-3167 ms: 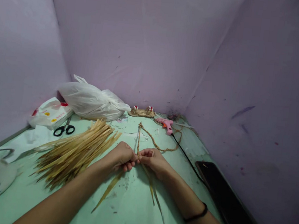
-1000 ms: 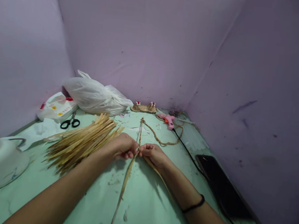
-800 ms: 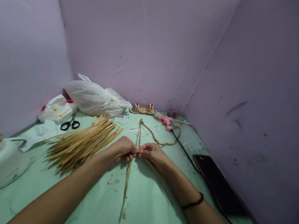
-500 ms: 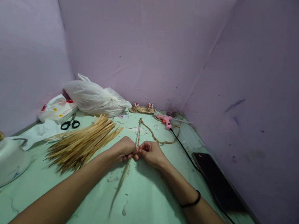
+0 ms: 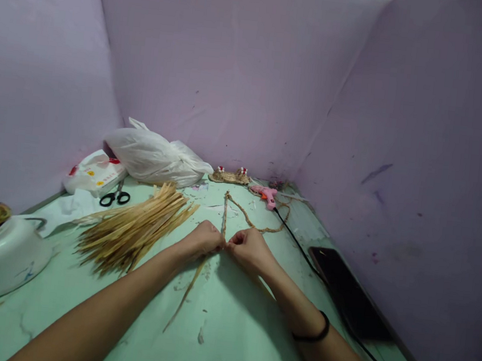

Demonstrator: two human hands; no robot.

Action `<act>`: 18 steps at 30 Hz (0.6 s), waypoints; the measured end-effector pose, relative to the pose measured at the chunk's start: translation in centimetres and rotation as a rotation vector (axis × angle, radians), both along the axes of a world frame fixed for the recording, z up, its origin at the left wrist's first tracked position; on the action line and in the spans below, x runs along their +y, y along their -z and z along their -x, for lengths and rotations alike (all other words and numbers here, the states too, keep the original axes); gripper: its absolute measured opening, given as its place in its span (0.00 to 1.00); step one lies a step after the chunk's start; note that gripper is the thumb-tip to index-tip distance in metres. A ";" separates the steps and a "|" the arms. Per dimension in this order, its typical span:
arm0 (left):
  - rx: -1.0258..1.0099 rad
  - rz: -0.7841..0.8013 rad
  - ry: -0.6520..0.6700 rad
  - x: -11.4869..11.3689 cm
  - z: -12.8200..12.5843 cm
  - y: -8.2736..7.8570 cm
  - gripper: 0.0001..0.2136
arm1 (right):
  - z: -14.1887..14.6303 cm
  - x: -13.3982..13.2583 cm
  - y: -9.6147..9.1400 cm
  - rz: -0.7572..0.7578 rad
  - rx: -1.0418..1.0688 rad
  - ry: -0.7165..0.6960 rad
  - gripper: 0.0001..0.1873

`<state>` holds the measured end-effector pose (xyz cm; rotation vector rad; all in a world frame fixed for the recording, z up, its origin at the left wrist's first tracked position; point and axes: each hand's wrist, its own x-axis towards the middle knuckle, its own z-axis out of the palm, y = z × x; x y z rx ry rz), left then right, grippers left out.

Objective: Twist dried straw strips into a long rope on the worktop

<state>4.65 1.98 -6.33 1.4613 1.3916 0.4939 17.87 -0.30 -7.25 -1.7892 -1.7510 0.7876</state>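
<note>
A thin braided straw cord (image 5: 225, 216) runs from a fixed point on the table towards me, and both hands pinch its near end. My left hand (image 5: 205, 239) is closed on the cord, with a loose straw strand (image 5: 188, 291) trailing below it onto the table. Fingertip to fingertip with it, my right hand (image 5: 251, 249) is closed too, pinching strands at the same spot. The exact grip between the fingertips is too small to make out. Beyond the hands, a finished length of braid (image 5: 257, 228) curves off to the right.
Left of my hands lies a bundle of dry straw strips (image 5: 141, 230), with black-handled scissors (image 5: 115, 197) behind it. A white pot (image 5: 0, 261) stands far left. At the back are a white plastic bag (image 5: 157, 157) and a pink glue gun (image 5: 267, 196). A dark phone (image 5: 352, 295) lies right.
The hands stay at the cord's end, with the right hand turned slightly. The trailing strand has swung to the left. My view has shifted a little.
</note>
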 end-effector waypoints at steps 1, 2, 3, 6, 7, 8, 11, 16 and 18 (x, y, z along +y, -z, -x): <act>0.000 0.021 -0.018 0.0 0.0 0.0 0.08 | 0.2 -0.2 -0.2 0.014 -0.007 0.001 0.09; -0.005 0.053 -0.031 -0.1 0.0 -0.1 0.08 | 0.4 -0.5 -0.3 0.016 -0.018 -0.009 0.09; -0.020 0.093 -0.036 -0.1 0.1 -0.1 0.08 | 0.7 -0.7 -0.4 0.004 -0.034 -0.030 0.09; -0.118 0.169 -0.001 0.1 0.6 -0.1 0.08 | 1.5 -1.8 -0.7 -0.102 -0.107 -0.110 0.10; -0.150 0.168 0.023 0.2 0.8 0.0 0.08 | 1.7 -2.0 -0.9 -0.141 -0.126 -0.131 0.11; -0.169 0.157 0.050 0.4 1.0 0.1 0.08 | 1.7 -2.2 -1.0 -0.168 -0.137 -0.149 0.11; -0.155 0.141 0.123 1.0 1.7 0.6 0.06 | 1.3 -1.8 -1.2 -0.131 -0.102 -0.161 0.09; -0.138 0.150 0.189 1.5 2.3 0.7 0.07 | 0.6 -0.3 -1.1 -0.008 0.375 0.155 0.09; -0.159 0.154 0.208 1.5 2.3 0.7 0.06 | 1.0 -0.2 -1.1 0.178 0.623 0.139 0.06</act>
